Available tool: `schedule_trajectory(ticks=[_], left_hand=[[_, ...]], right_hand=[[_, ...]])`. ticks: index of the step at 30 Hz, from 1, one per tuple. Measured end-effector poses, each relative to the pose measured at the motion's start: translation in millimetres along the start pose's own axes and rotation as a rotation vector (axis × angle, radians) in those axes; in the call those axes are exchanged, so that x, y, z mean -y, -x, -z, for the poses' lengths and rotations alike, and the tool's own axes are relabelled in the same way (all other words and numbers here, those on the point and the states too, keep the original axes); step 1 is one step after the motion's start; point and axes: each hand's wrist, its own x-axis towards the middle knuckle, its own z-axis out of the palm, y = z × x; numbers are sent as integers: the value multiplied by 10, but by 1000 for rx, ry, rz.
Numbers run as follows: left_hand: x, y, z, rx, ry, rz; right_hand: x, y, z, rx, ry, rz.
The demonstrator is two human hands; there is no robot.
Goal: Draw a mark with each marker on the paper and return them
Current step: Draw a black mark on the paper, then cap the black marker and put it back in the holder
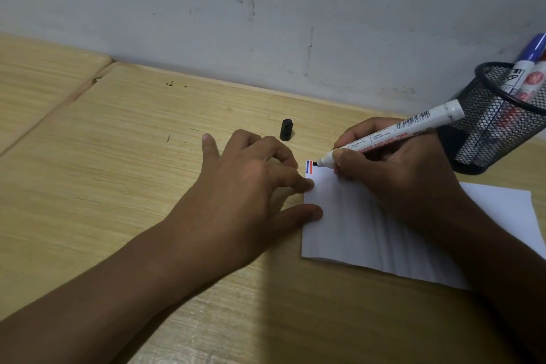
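A white sheet of paper (348, 224) lies on the wooden table (133, 133). At its top left corner sit a blue mark and a red mark (309, 166). My right hand (393, 168) grips a white marker (393, 133) with a black tip that touches the paper just right of those marks. My left hand (251, 183) rests flat, fingertips pressing the paper's left edge. The marker's black cap (286, 129) stands on the table behind my left hand.
A black mesh pen holder (499, 115) stands at the right edge by the wall, with a blue-capped marker (531, 50) and a red-labelled marker (534, 80) in it. The grey wall (266, 9) runs along the table's far edge.
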Motion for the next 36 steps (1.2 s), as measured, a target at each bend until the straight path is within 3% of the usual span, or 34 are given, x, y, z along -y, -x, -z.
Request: schedule_trajectory(ticks=[15, 20, 26, 31, 33, 36], left_hand=[[1, 20, 31, 37, -22, -2], [-70, 42, 127, -2, -4, 32], [-181, -84, 185, -176, 334, 255], [-136, -507, 302, -40, 86, 371], [-187, -575, 376, -78, 65, 399], [-405, -560, 575, -188, 405, 377]], right_hand=[[68, 25, 20, 10, -46, -9], [233, -31, 76, -185, -387, -147], [594, 49, 263, -409, -450, -81], [781, 230, 337, -470, -447, -100], [830, 302, 430, -493, -452, -106], [959, 404, 629, -491, -461, -106]])
